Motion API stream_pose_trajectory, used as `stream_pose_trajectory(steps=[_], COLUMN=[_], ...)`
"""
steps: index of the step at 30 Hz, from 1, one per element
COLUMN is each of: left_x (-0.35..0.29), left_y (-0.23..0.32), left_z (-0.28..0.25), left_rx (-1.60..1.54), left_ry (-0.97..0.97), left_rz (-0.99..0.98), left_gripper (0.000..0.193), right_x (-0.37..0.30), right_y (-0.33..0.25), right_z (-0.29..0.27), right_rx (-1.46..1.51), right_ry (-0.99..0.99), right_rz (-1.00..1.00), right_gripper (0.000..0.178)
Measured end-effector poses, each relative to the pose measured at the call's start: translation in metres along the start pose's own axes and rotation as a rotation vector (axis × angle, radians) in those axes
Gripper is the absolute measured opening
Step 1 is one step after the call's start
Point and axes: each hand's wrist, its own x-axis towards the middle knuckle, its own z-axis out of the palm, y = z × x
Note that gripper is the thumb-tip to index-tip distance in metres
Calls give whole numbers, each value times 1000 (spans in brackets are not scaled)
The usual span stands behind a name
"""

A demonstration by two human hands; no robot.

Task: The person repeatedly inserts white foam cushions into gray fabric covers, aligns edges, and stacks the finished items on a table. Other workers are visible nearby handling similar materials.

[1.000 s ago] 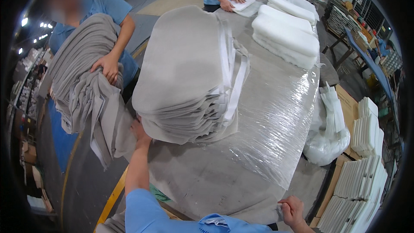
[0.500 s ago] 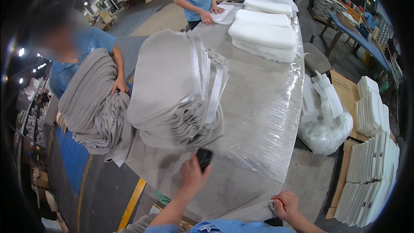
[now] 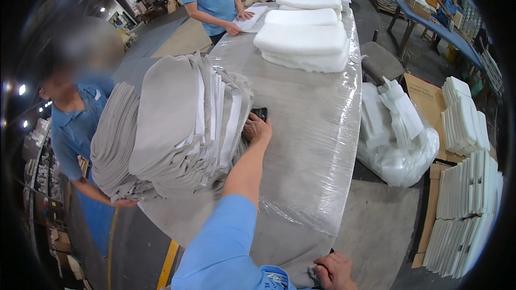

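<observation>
- The desk (image 3: 306, 123) is long, wrapped in clear plastic film, and runs away from the fingers toward the far end.
- A tall stack of grey felt pieces (image 3: 183, 123) stands on the near left part of the desk, directly left of the left hand's fingers and touching them.
- White foam pads (image 3: 303, 40) lie piled on the desk well beyond the fingers, at the far end.
- A bag of white offcuts (image 3: 398, 139) sits on the floor to the right of the desk, well apart from both hands.
- The left hand (image 3: 258, 129) reaches forward with its fingers curled around a small black device (image 3: 260, 113), pressed against the side of the grey stack.
- The right hand (image 3: 333, 271) rests at the desk's near edge, fingers bent over the film there; whether it grips the film I cannot tell.
- The black device lies at the tips of the left fingers, between them and the stack.
</observation>
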Motion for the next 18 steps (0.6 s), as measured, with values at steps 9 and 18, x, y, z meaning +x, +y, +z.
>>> stream_pose_trajectory(steps=[9,18], left_x=[9,-183], left_y=[-22,-138], left_z=[-4,-43], left_rx=[-173,-428], left_ry=[-89,-311], left_rz=[-7,746], left_gripper=[90,63], right_x=[11,-14], right_y=[-11,-31], right_z=[-3,2], right_rx=[16,-29], right_ry=[1,14], right_rz=[27,-2], right_gripper=[19,21])
